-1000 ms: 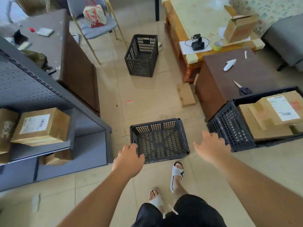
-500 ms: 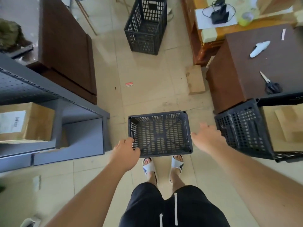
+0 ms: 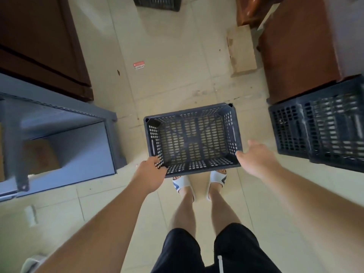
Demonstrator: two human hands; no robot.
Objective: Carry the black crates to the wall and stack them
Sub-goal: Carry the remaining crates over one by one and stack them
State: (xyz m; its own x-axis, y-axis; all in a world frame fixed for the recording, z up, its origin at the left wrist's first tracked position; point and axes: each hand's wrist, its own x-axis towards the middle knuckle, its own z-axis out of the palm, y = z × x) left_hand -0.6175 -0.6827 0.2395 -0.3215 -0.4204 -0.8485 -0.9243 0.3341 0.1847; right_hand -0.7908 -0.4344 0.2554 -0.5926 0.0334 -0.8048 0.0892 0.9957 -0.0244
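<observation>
Our left hand curls over the near left corner of the empty black crate, fingers wrapped onto the rim and gripping it. Our right hand is spread wide, fingers apart, with the thumb tip just at the near right corner of the same crate; we cannot tell whether it quite touches the plastic. Below the hands we see our own legs in dark shorts and white slippers, the toes just beside the near wall of the crate, partly hidden under its edge.

That crate sits upright on the tiled floor, its open top facing us, the perforated bottom showing floor through the slots. To the left stands a grey metal shelf unit, with a cardboard box blurred inside its lower bay. To the right, well apart from the first, a second black crate rests on the floor against a dark brown cabinet; motion blur hides what is in it.

Farther out, a small red and white label lies flat on the tiles, and a pale wooden block lies beside the cabinet. At the left a dark brown bench side rises. At the far edge, the bottom of a third black crate shows, cut off by the frame.
</observation>
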